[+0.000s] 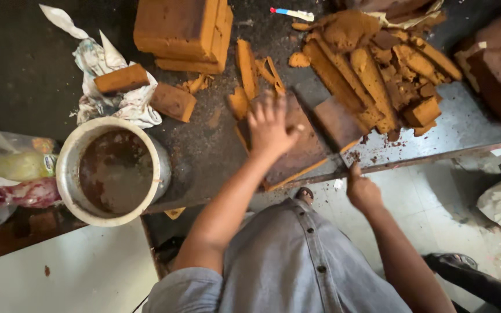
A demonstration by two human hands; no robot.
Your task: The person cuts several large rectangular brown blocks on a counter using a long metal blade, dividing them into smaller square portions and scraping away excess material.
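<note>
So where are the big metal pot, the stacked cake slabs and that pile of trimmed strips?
Metal pot (68,153): head view, on its pale left rim.
Stacked cake slabs (175,26): head view, top slab's brown face.
Pile of trimmed strips (372,69): head view, a middle strip.

A bakery workroom; cake slabs (184,32) and trimmings (378,64) crowd the counter (24,64).

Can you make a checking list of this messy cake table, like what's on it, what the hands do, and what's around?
Surface: dark worktop, strewn with crumbs.
Job's things: flat brown cake slab at the edge; smaller slab beside it.
Clutter: heap of cake trimmings, stacked cake blocks, metal pot, crumpled paper, small blade tool.
Hands: left hand spread flat on the slab; right hand at the worktop edge, grip unclear.
Cables: nothing seen.
Surroundings: tiled floor, plastic bags.
</note>
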